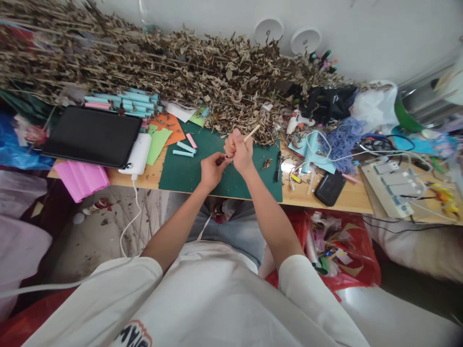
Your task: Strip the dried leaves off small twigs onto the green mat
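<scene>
My right hand (239, 152) is closed in a fist around a pale, thin stick (252, 133), which pokes out at the upper right. My left hand (211, 169) is beside it, with the fingertips pinched together close to the right hand. A small dark bit shows between the two hands, too small to name. Both hands are above a dark green cutting mat (181, 176). To the left on the mat lie two light blue paper rolls (185, 147) and a pink one (191, 140). A black pen (278, 166) rests along the mat's right edge.
Dried leafy stems (217, 72) are heaped along the back. At left are a black tablet (96, 140), a white power bank (139, 154) and stacked blue rolls (139, 102). A glue gun (298, 121), a black phone (330, 188) and a power strip (387, 185) with cables lie right.
</scene>
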`<state>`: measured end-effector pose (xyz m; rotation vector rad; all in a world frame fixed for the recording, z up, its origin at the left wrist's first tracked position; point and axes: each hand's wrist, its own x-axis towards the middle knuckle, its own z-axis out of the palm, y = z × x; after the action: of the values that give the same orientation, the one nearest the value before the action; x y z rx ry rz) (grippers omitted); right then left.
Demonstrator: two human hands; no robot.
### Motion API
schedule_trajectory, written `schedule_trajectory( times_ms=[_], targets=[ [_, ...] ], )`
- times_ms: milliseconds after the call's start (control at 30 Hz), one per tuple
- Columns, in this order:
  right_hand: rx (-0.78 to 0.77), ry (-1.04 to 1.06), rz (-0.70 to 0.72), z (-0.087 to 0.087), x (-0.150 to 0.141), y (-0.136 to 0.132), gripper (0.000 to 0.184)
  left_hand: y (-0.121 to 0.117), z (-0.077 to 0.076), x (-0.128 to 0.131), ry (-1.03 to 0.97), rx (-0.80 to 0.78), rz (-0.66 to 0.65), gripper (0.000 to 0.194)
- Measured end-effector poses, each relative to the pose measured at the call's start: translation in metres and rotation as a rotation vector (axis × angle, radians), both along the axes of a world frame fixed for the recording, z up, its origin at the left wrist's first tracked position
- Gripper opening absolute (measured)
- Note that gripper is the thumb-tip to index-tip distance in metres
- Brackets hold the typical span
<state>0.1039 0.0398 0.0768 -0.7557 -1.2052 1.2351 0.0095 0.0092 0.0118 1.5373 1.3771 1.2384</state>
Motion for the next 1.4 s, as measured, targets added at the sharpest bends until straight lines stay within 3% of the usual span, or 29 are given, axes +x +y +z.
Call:
schedule_trajectory(
  times_ms=[400, 667, 1000, 1400],
  targets=[
    [-0.124, -0.034, 0.016, 0.009, -0.005, -0.001, 0.067, 0.001, -0.003, -0.001, 0.026, 0.01, -0.003, 0.008],
    [-0.073, 0.082, 0.012, 0.005, 0.005, 0.001, 0.068, 0.0, -0.002, -0.001, -0.006, 0.005, -0.007, 0.013],
    [-0.096, -0.003, -0.03, 0.018, 0.004, -0.003, 0.068, 0.0, -0.005, 0.0, -0.012, 0.006, 0.002, 0.012],
    [-0.118, 0.013, -0.088, 0.013, 0.002, -0.002, 0.063, 0.0, -0.003, 0.001, -0.02, 0.006, 0.003, 0.013]
  ],
)
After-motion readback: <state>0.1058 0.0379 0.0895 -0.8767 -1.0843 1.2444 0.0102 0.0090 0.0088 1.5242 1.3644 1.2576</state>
